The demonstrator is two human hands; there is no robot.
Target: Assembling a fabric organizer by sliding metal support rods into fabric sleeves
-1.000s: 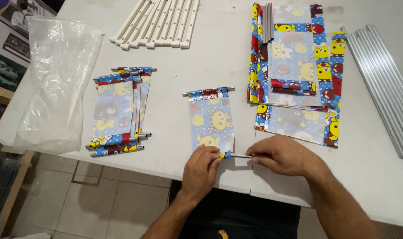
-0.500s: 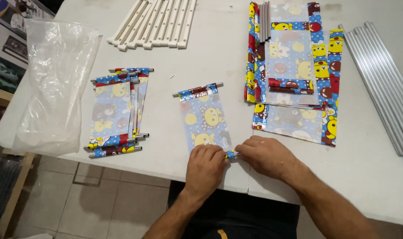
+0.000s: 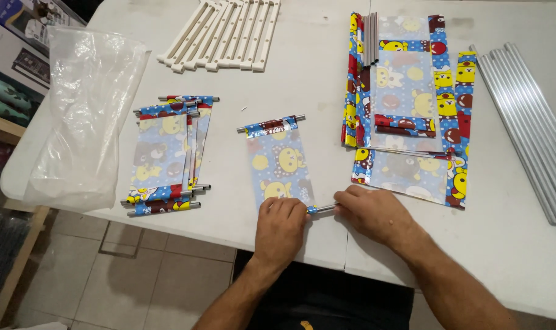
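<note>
Shifted nearer together since a second ago: left hand [image 3: 280, 221] and right hand [image 3: 372, 212], closing along the metal rod [image 3: 321, 209] at the printed panel [image 3: 281, 164]'s near edge. Panel judged light, limp, slippery; rod stiff, best taken at its ends. Both grips closed, pinching rod against tabletop [image 3: 302, 91].

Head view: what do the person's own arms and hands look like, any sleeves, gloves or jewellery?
Both forearms are bare as far as the frame shows, with no sleeve edge in sight. The left hand and the right hand wear no gloves. No watch, wristband or ring shows on either. Both forearms carry some hair. Dark clothing shows below the table edge, between the arms.
</note>
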